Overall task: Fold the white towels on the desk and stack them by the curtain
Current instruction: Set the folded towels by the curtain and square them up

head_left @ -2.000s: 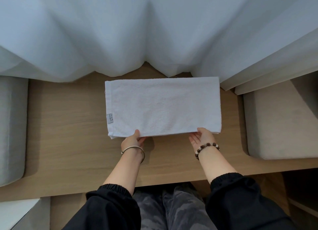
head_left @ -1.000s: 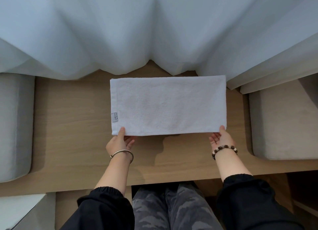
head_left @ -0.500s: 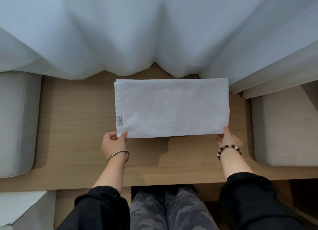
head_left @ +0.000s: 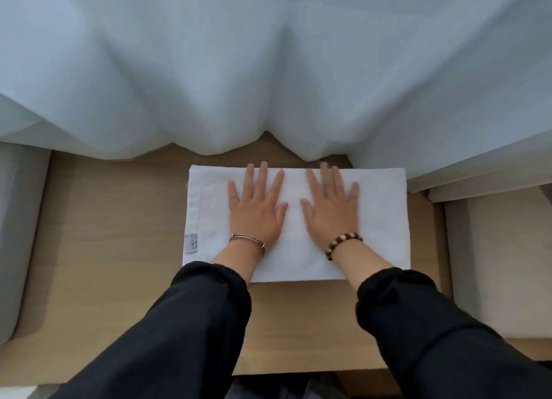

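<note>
A folded white towel (head_left: 382, 219) lies flat on the wooden desk (head_left: 119, 219), its far edge close to the hem of the pale curtain (head_left: 268, 70). A small grey label (head_left: 191, 243) sits near its left front corner. My left hand (head_left: 257, 207) and my right hand (head_left: 331, 207) both rest palm-down on the towel's middle, side by side, fingers spread and pointing toward the curtain. Neither hand holds anything. The right hand is slightly blurred.
Grey cushioned seats flank the desk: one on the left (head_left: 18, 234), one on the right (head_left: 501, 264). The curtain hangs down onto the back of the desk. My black sleeves (head_left: 194, 324) cover part of the desk's front.
Both hands left the towel's front corners and now lie flat on its middle. The towel's front edge rests on the desk. The view moved closer.
</note>
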A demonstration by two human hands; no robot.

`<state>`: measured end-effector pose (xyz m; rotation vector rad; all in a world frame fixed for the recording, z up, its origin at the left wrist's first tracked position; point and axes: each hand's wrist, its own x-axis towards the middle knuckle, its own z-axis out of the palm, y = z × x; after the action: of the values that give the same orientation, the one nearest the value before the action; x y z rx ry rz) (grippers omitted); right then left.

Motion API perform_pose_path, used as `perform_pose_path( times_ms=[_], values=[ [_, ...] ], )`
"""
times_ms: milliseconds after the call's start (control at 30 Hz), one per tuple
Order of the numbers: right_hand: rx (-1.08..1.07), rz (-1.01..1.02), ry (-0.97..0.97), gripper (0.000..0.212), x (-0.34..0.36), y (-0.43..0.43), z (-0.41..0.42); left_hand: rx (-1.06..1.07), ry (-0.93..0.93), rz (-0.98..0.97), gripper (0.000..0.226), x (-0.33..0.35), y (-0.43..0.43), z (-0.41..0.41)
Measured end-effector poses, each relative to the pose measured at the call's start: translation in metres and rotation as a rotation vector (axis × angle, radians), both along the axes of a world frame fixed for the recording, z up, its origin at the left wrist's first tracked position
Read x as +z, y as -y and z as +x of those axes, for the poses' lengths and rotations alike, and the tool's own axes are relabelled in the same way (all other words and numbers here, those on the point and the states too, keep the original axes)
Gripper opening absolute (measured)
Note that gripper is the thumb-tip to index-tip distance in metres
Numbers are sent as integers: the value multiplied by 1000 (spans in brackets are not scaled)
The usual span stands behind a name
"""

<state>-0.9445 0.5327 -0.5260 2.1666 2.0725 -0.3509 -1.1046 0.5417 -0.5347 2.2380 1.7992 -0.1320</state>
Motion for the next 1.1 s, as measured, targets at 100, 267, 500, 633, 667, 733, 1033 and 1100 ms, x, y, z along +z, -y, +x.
perform_pose_path(
  times_ms=[100,267,500,633,667,733,1033,1100],
  values=[
    [-119,29,135,63,-14,-2,57,-55,-8,82,61,-11,-2,-5],
    [-440,44,78,62,-13,-5,103,-46,15,96,61,-11,-5,0],
    [-86,142,-35,63,12,-1,8,-50,39,62,58,1,-1,-16],
    [166,20,-88,60,-5,5,-23,-106,36,129,58,-3,5,-45],
    [104,22,-73,61,-9,4,-13,-131,20,153,59,-4,3,-52],
    [-9,43,-32,61,-13,2,9,-133,-6,156,59,-5,-1,-62],
    [-171,110,-69,59,13,2,-15,205,-32,96,65,16,13,-66],
    [60,115,-129,61,16,13,-45,38,-39,89,64,14,32,-63]
  ],
)
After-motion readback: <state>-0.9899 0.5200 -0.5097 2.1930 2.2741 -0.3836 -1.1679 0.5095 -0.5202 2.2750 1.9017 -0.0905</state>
